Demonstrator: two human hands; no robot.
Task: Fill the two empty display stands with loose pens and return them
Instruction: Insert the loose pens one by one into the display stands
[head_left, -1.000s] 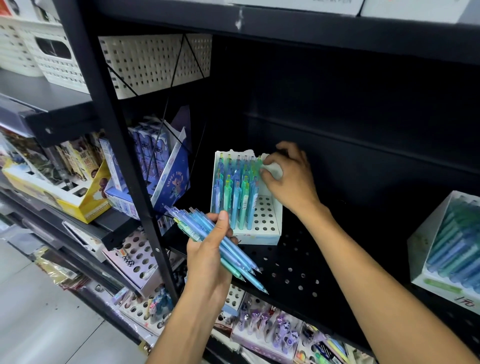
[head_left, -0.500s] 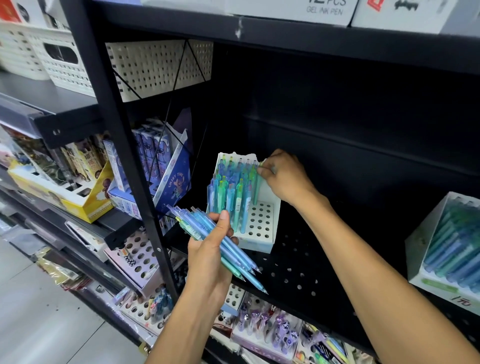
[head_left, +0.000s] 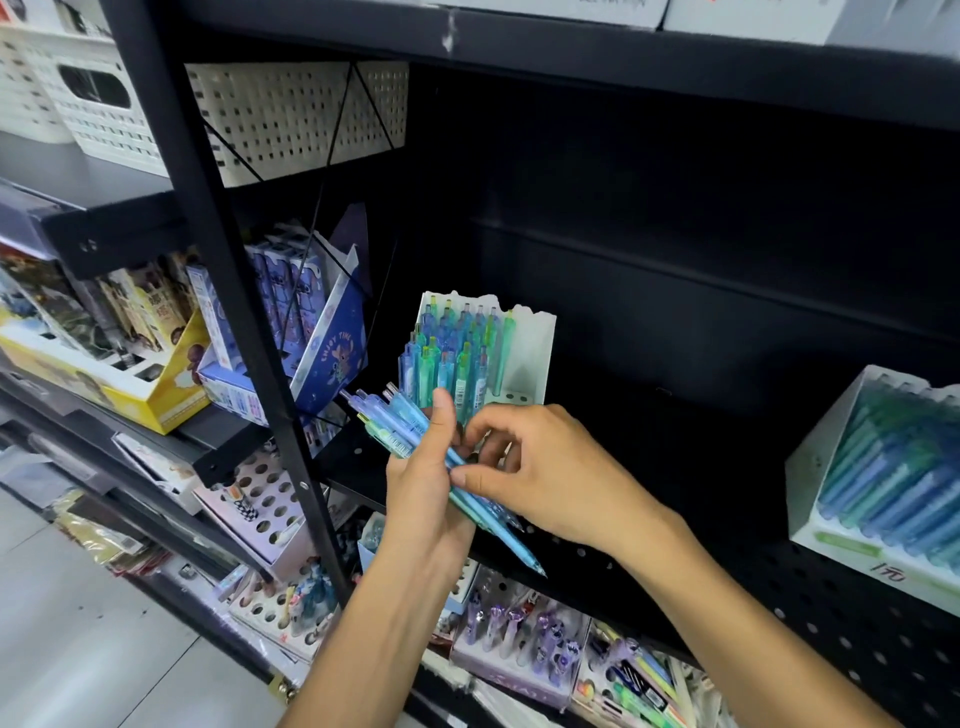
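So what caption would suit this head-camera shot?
Right hand picks a pen from the bunch in the left hand, before a half-filled stand.

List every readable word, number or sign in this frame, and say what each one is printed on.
"ENJOY TIME": on the blue box left of the pen stand.
"1元": handwritten on the white tray at the right.
Barcode stickers on the pens in the left hand: too small to read.
Print on the yellow box and the white boxes on top: blurred or cut off.
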